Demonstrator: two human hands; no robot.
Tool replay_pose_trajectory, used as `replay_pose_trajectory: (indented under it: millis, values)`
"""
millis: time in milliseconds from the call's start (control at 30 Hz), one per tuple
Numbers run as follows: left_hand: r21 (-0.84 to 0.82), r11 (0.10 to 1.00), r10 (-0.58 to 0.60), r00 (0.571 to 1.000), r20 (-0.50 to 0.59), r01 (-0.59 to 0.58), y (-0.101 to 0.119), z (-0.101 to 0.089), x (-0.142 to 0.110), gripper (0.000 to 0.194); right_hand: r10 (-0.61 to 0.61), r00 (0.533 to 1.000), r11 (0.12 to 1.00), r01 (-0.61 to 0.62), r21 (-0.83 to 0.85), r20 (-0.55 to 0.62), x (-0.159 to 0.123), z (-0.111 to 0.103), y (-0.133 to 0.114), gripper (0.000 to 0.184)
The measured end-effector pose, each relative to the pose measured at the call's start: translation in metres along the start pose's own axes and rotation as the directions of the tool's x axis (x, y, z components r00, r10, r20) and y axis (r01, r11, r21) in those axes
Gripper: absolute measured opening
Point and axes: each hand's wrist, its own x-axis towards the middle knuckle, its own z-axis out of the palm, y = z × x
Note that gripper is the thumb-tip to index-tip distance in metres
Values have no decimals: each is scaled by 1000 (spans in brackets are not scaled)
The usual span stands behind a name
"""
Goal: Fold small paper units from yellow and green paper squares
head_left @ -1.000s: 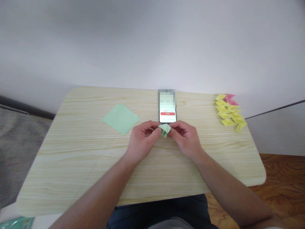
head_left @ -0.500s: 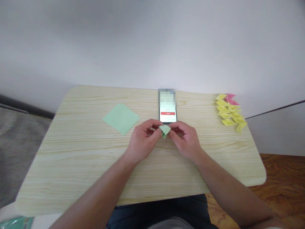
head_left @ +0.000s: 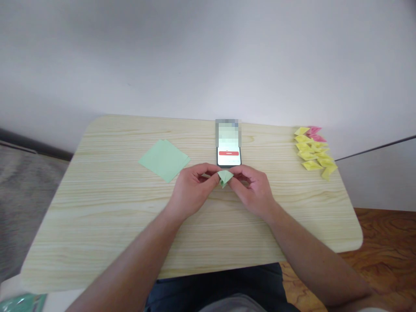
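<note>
Folded green paper (head_left: 225, 176): centre of frame, just below the phone (head_left: 229, 158).
Left hand (head_left: 194, 187), right hand (head_left: 252, 187): pinching its opposite sides.
Change: slight; grip as a second ago, paper barely turned; probably the same fold.

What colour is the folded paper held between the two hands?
The folded paper is pale green, seen best in the head view.

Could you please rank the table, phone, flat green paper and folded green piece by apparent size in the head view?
1. Table
2. Phone and flat green paper: too alike to rank
3. Folded green piece
</note>
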Motion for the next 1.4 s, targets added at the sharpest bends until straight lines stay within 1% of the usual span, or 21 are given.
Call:
replay_pose_trajectory:
  millis: [133,233,300,500,600,667,800,900,1033,1233,1400]
  values:
    - [20,1000,3,999,-50,-2,1,1,-1,18,-11,999,999,10,-47,-41,0,0,-4,16]
    - [25,1000,-10,998,-63,12,3,3,-1,19,-38,996,994,30,-105,-76,1,1,-6,14]
    - [33,999,-15,998,-64,17,3,3,-2,18,-37,996,994,29,-106,-76,1,1,-6,13]
    - [27,999,-19,999,-51,20,3,1,-2,16,73,997,996,-73,44,-10,2,0,-1,11]
    - [17,1000,-23,999,-44,23,2,1,-2,17,102,995,992,-102,75,14,2,-1,1,14]
    - [13,1000,-21,999,-44,21,1,1,-2,19,115,993,990,-116,80,18,2,-2,1,15]
    - [-2,1000,3,999,-43,-3,-2,1,-3,23,138,990,984,-136,111,-11,3,-1,1,14]
    - [-43,999,28,1000,-13,-28,-4,1,-3,26,165,986,967,-158,198,-17,5,-1,2,16]
    - [-74,995,64,998,29,-61,-8,1,-4,29,215,977,922,-208,327,16,9,-2,1,23]
    - [-131,988,91,994,53,-84,-12,2,-4,30,239,970,883,-234,407,39,11,-2,-2,26]
    - [-129,987,105,993,58,-97,-12,2,-4,29,225,973,869,-221,443,44,11,-1,-3,27]
